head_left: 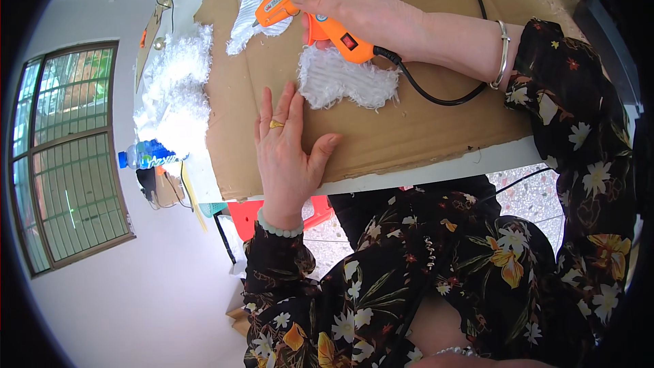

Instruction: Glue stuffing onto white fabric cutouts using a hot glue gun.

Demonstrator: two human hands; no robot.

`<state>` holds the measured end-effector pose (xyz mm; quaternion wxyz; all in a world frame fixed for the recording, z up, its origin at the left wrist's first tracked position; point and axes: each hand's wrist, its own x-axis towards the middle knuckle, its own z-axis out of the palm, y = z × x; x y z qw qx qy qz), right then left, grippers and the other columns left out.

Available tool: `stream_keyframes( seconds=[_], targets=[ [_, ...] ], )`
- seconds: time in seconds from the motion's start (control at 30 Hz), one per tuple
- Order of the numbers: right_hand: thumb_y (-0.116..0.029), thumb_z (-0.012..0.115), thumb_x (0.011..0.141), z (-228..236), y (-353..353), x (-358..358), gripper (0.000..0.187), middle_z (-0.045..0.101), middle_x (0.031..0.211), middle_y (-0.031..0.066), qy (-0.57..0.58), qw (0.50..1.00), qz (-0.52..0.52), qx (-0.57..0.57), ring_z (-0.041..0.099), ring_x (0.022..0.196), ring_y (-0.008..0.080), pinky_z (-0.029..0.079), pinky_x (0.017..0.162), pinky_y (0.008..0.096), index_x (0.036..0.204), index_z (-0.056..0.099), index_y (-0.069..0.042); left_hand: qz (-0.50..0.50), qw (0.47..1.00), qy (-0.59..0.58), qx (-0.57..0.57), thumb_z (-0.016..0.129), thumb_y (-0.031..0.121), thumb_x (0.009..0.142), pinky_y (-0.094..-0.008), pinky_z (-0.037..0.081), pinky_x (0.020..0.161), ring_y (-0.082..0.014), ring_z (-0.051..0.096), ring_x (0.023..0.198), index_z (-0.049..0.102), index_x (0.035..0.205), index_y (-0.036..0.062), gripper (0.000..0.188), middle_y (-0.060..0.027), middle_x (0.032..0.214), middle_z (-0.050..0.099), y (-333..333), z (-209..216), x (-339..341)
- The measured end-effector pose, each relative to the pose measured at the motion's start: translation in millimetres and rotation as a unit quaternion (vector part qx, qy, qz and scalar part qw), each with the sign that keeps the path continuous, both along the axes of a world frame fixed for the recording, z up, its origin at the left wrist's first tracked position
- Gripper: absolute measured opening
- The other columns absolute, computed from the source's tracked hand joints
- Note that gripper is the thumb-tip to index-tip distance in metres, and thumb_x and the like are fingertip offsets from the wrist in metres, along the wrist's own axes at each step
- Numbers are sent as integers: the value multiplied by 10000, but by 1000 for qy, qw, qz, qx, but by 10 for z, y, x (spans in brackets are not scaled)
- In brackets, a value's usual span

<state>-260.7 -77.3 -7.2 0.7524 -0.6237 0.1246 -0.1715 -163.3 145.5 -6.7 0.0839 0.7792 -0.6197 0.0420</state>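
My right hand is wrapped round an orange hot glue gun, held above the cardboard. Its dark nozzle points left over a white fluffy fabric piece; I cannot tell whether the tip touches it. A second white ribbed, shaggy fabric piece lies on the cardboard under the gun's handle. My left hand rests flat at the cardboard's near left part, its fingers stretched out beside that second piece and holding nothing. A black cord leaves the gun's handle and loops to the right.
Brown cardboard covers most of the white table. Along the left edge lies a heap of white fluffy material, with a blue-capped plastic bottle near it. Black cable runs along the far side. A red stool shows below the table.
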Motion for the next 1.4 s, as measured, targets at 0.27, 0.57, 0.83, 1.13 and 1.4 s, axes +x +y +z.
stream_keyframes(
  seconds=[0.27, 0.57, 0.83, 1.13, 1.4],
  targets=[
    [-475, 530, 948, 5, 13, -16, 464, 558, 807, -8, 16, 1000, -17, -4, 509, 673, 53, 425, 567, 247, 1106, 578, -42, -12, 999, 24, -30, 519, 581, 899, -514, 263, 1097, -422, 301, 1388, 444, 1347, -51, 779, -175, 1446, 431, -74, -54, -13],
    [-475, 520, 952, -27, -6, 10, 432, 593, 798, 26, 16, 1000, -12, -6, 529, 666, 79, 429, 562, 255, 1032, 566, -53, -32, 991, 39, -121, 643, -36, 790, -470, 376, 1038, -380, 543, 1194, 635, 1140, 63, 363, -126, 1125, 656, -169, 53, 178],
    [-484, 509, 954, -1, -36, -35, 438, 592, 796, 28, 31, 999, 4, -14, 522, 668, 80, 418, 568, 251, 1026, 569, -56, -97, 985, -94, -104, 717, 2, 716, -540, 367, 1023, -309, 563, 1176, 678, 868, 104, 187, -26, 1092, 654, -399, 185, 190],
    [-473, 538, 946, -12, -16, 11, 446, 583, 818, 15, 20, 1000, -8, -5, 542, 705, 75, 430, 591, 248, 1070, 571, -46, -136, 978, -85, -131, 699, -27, 725, -488, 423, 973, -319, 578, 1094, 644, 861, 62, 172, -53, 1055, 622, -569, 199, 273],
    [-483, 536, 943, -45, -28, 28, 457, 590, 800, 19, 19, 1000, -9, -6, 528, 680, 80, 417, 571, 251, 1065, 569, -44, -73, 991, 13, -115, 701, -30, 736, -460, 442, 952, -329, 560, 1117, 688, 954, 84, 246, -70, 1054, 616, -308, 216, 298]
  ],
)
